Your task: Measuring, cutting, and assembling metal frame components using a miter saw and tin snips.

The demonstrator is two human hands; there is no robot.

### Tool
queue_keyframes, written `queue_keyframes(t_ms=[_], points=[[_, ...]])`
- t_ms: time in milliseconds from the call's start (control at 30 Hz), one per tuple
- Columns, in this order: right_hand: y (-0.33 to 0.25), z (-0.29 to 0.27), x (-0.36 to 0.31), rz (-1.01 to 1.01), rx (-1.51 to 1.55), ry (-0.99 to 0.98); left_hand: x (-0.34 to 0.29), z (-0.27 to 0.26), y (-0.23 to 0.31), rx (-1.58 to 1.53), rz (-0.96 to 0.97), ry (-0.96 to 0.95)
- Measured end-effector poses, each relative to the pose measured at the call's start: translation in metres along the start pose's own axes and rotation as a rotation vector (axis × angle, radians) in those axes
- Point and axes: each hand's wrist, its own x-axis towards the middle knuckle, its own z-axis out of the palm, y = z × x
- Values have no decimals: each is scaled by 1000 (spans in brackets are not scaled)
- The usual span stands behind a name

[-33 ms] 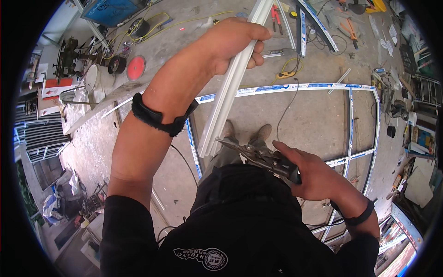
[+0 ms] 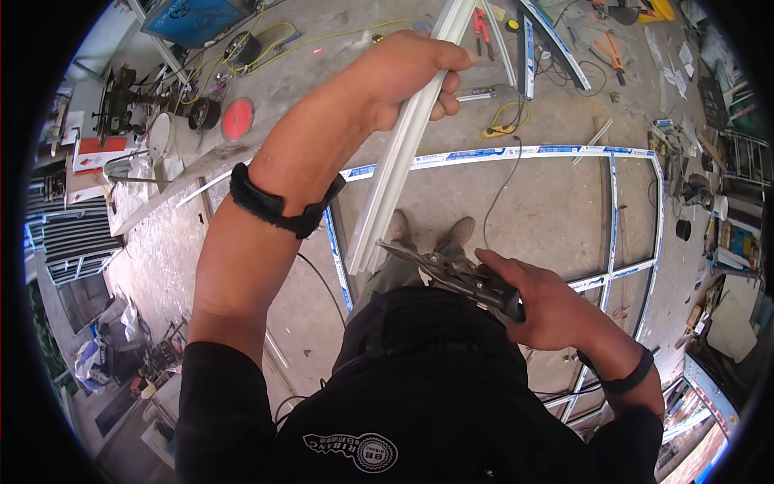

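My left hand point(image 2: 415, 71) is closed around a long white channel-shaped strip point(image 2: 401, 157). The strip slants from the top of the view down toward my waist. In my right hand point(image 2: 556, 305) are metal hand snips point(image 2: 463, 278) with dark grips. Their pointed tip meets the strip near its lower end; I cannot tell whether the jaws are closed on it. Below lies a large frame point(image 2: 484, 155) of bars with blue-and-white film, and my shoes stand inside its outline.
Red-handled cutters point(image 2: 481, 36), film-covered bars point(image 2: 530, 60) and orange-handled pliers point(image 2: 614, 60) lie on the far floor. A yellow tool point(image 2: 500, 130) with a cord sits beyond the frame. At left are a white bucket point(image 2: 171, 139) and a red disc point(image 2: 238, 118). Loose cables cross the floor.
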Motion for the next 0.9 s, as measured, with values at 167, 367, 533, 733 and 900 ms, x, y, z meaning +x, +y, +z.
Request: queue_keyframes(t_ms=[167,367,533,733,900], points=[[1,2,1,-28,-38,-11,1,-2,0,-9,10,3],[1,1,6,-80,-134,75,12,-21,-4,20,12,24],[24,-4,-8,309,-194,10,11,-84,21,142,175,160],[45,9,-3,277,213,195,-11,-57,-21,-142,281,50],[50,12,3,209,494,329,-48,-59,-92,-97,329,-107]])
